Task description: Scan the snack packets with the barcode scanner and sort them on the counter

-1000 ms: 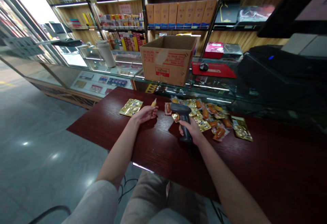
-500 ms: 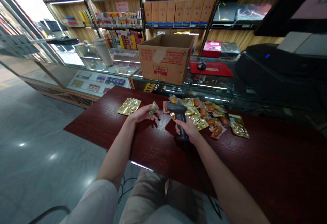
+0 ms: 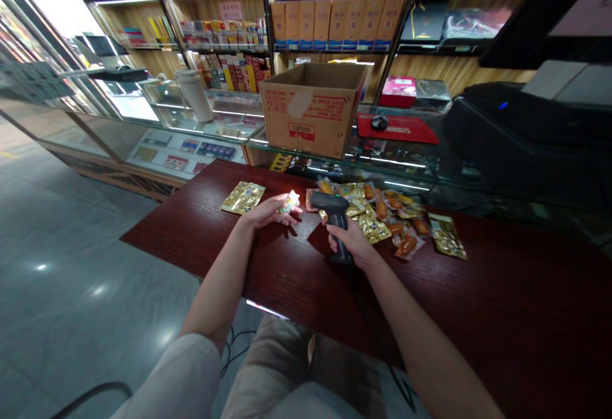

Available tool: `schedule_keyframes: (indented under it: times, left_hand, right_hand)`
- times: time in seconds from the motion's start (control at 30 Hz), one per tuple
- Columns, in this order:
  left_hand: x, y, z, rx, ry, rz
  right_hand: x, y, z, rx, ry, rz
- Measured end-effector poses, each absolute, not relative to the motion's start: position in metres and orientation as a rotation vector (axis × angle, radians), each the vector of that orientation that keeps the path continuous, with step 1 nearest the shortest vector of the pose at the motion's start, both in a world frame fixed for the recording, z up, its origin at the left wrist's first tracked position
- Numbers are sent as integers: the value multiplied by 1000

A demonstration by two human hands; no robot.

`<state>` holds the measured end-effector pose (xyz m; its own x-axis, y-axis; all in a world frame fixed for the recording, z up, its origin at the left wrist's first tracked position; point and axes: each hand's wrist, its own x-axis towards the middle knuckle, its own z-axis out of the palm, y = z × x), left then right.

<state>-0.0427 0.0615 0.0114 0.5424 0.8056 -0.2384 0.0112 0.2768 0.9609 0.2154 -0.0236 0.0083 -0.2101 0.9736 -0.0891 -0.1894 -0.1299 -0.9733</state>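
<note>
My left hand (image 3: 272, 210) holds a small wrapped snack packet (image 3: 290, 202) up above the table, and the packet is brightly lit. My right hand (image 3: 351, 240) is wrapped around the grip of a black barcode scanner (image 3: 335, 205), whose head points left at the packet. A green light shows on top of the scanner. Behind and right of the scanner lies a pile of gold packets (image 3: 375, 229) and clear-wrapped sausages (image 3: 408, 245). One gold packet (image 3: 243, 198) lies flat just left of my left hand. Another gold pouch (image 3: 447, 235) rests at the pile's right.
The dark red wooden table (image 3: 296, 272) meets a glass counter. On that counter stand an open cardboard box (image 3: 306, 119), a red mat (image 3: 411, 129) with a mouse (image 3: 379, 122), and a white cup (image 3: 195, 97). A black machine (image 3: 507, 132) is at the right. Stocked shelves line the back.
My left hand has turned the packet so that its printed side faces the scanner. The scanner has shifted slightly left, and its light now falls on the packet.
</note>
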Motion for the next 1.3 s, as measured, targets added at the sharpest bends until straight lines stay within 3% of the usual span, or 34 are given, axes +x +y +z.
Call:
schedule_keyframes:
  times: [0.17, 0.3, 0.5, 0.63, 0.77, 0.9, 1.1, 1.3]
  left_hand:
    - [-43, 65, 6, 1252, 931, 720]
    - [-47, 70, 6, 1723, 1363, 929]
    - [-61, 69, 9, 2047, 2219, 576]
    - [-66, 65, 6, 1890, 2418, 470]
    - [-66, 63, 5, 1879, 2527, 581]
    - [-39, 64, 9, 2059, 2345, 700]
    - [37, 64, 13, 2199, 1767, 526]
    - [65, 68, 6, 2239, 1743, 450]
  right_hand:
    - [217, -25, 10, -1034, -1144, 1522]
    - [218, -25, 14, -1040, -1133, 1514]
    - [228, -21, 19, -1071, -1129, 1485]
    - [243, -16, 20, -1124, -1113, 1437]
    - [259, -13, 22, -1164, -1098, 1376]
    - [268, -12, 26, -1172, -1061, 1329]
    - [273, -11, 24, -1185, -1072, 1344]
    - [268, -9, 19, -1200, -1037, 1331]
